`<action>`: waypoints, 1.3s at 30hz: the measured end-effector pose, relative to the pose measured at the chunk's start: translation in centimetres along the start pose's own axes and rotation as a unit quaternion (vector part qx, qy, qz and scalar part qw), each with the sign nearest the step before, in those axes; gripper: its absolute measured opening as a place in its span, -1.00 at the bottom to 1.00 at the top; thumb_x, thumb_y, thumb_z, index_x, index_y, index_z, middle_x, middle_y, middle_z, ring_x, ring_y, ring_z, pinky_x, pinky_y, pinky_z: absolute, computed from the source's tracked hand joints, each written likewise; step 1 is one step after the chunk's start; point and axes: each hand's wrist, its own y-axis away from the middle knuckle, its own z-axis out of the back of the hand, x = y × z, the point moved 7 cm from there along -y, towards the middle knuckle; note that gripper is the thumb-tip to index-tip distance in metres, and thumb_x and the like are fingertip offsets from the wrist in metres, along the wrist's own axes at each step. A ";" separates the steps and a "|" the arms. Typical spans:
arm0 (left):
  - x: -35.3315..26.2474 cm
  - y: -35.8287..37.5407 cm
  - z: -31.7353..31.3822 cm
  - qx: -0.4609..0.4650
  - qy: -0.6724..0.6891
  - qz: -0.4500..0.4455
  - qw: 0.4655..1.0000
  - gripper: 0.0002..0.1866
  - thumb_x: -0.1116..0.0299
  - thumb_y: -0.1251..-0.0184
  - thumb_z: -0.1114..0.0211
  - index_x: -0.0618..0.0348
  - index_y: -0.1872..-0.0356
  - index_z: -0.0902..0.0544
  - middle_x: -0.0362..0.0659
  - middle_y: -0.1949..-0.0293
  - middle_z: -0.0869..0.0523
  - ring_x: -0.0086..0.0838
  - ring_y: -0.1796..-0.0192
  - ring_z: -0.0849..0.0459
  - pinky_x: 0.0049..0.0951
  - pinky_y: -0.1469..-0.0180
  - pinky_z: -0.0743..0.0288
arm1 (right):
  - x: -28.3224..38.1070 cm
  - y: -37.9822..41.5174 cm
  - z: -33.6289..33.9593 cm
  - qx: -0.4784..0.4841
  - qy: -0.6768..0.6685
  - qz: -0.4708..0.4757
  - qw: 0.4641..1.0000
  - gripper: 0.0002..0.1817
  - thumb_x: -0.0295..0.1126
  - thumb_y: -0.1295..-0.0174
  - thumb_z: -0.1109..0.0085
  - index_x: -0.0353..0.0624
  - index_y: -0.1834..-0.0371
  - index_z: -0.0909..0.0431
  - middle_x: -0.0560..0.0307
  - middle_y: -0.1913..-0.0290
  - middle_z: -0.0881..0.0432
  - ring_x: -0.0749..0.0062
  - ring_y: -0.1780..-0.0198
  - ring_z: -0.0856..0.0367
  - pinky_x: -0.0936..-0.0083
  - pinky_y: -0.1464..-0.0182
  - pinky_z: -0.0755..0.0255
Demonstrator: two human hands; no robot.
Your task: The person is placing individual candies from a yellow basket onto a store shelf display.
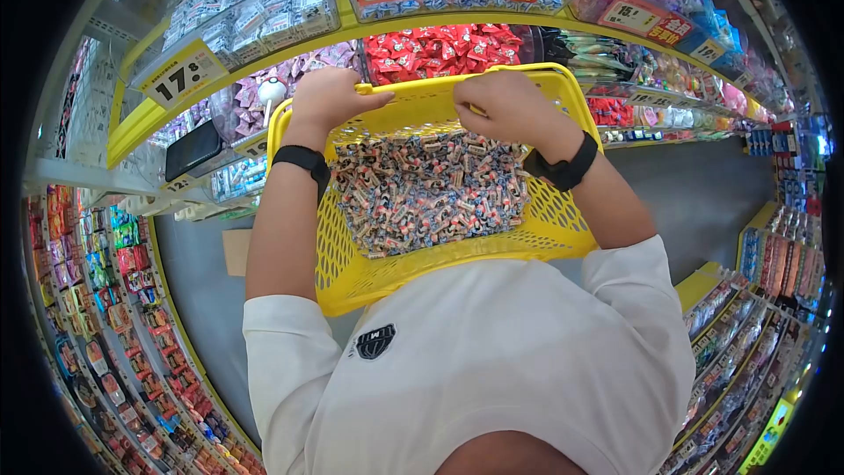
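A yellow perforated shopping basket (369, 295) is held in front of my body, a thick layer of small wrapped candies (431, 198) covering its bottom. Along its far rim, my left hand (332, 98) wraps round the left part, with the thumb lying toward the middle. My right hand (508, 105) is closed on the same rim, right of the middle. Each wrist has a black band. Beyond the rim, red-wrapped candies (440, 48) fill a shelf bin, close to both hands.
Candy shelves with yellow edges (255, 57) rise directly ahead. A black phone (193, 151) lies on the shelf at left, near a white scoop (271, 92). A price sign (180, 77) juts out there. Snack racks (132, 325) flank me on the left, more shelves (738, 361) on the right.
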 end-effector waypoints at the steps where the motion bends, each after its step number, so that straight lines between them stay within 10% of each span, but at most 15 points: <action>1: 0.0 0.0 0.0 0.001 -0.001 -0.001 1.000 -0.21 -0.52 -0.02 -0.20 0.17 0.49 -0.76 -0.04 0.50 -0.72 -0.14 0.39 -0.72 -0.16 0.27 -0.57 | -0.8 0.4 -1.6 0.024 0.000 -0.018 1.000 -0.86 -0.33 -0.20 -0.16 -0.16 0.38 -0.56 -0.01 0.44 -0.60 0.03 0.36 -0.62 0.17 0.29 -0.47; 17: -0.1 0.0 0.0 0.004 -0.002 0.000 1.000 -0.22 -0.51 -0.02 -0.20 0.17 0.50 -0.75 -0.04 0.49 -0.73 -0.14 0.38 -0.72 -0.16 0.26 -0.58 | -8.3 7.0 -16.8 0.375 -0.012 -0.188 0.908 -0.70 -0.28 -0.20 -0.06 -0.29 0.28 -0.68 -0.19 0.21 -0.69 -0.14 0.16 -0.66 -0.01 0.09 -0.51; 29: -0.2 0.0 0.2 0.002 0.001 -0.002 1.000 -0.22 -0.51 -0.02 -0.21 0.16 0.49 -0.77 -0.04 0.51 -0.72 -0.15 0.41 -0.71 -0.17 0.29 -0.57 | -9.0 7.9 -19.3 0.351 0.030 -0.134 0.926 -0.82 -0.51 -0.22 -0.07 -0.30 0.23 -0.67 -0.19 0.23 -0.62 -0.09 0.27 -0.65 -0.02 0.32 -0.51; 39: -0.2 0.0 0.1 0.002 0.000 0.001 1.000 -0.22 -0.51 -0.01 -0.21 0.16 0.51 -0.76 -0.04 0.51 -0.72 -0.14 0.41 -0.71 -0.16 0.29 -0.56 | -8.0 7.6 -17.8 0.324 0.068 -0.134 0.934 -0.74 -0.53 -0.19 -0.12 -0.20 0.05 -0.62 -0.18 0.06 -0.63 -0.10 0.06 -0.67 0.02 0.08 -0.57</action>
